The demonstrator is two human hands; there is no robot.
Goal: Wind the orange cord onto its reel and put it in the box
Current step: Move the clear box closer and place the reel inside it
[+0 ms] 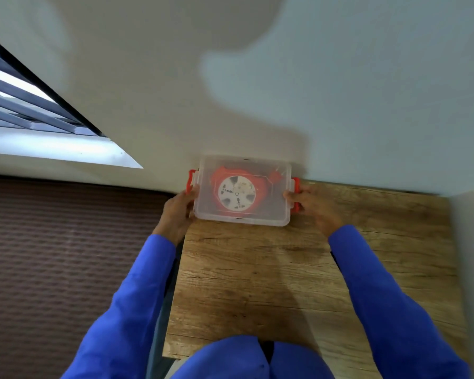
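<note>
One clear plastic box (pixel 242 190) sits at the far end of the wooden table (pixel 298 274), pushed up against the pale wall (pixel 257 77), with its translucent lid on. Inside, seen through the lid, lies the orange cord (pixel 260 192) wound on its reel (pixel 237 194); the reel lies flat, its white round face upward, filling most of the left and middle of the box. A short run of cord leads from the reel toward the box's far right corner, where an orange lump (pixel 275 177) rests; what it is cannot be told through the plastic.

Two orange latches mark the short ends of the box: the left latch (pixel 190 181) and the right latch (pixel 296 194). The left hand (pixel 179 212) grips the left end, fingers curled around the box's edge just below that latch. The right hand (pixel 311 205) clasps the right end, its fingers over the right latch. Whether either latch is snapped down cannot be told.

Both arms wear blue sleeves (pixel 137 296). Left of the table lies a dark ribbed surface (pixel 66 255), and a window (pixel 25 105) shows in the wall above it.
</note>
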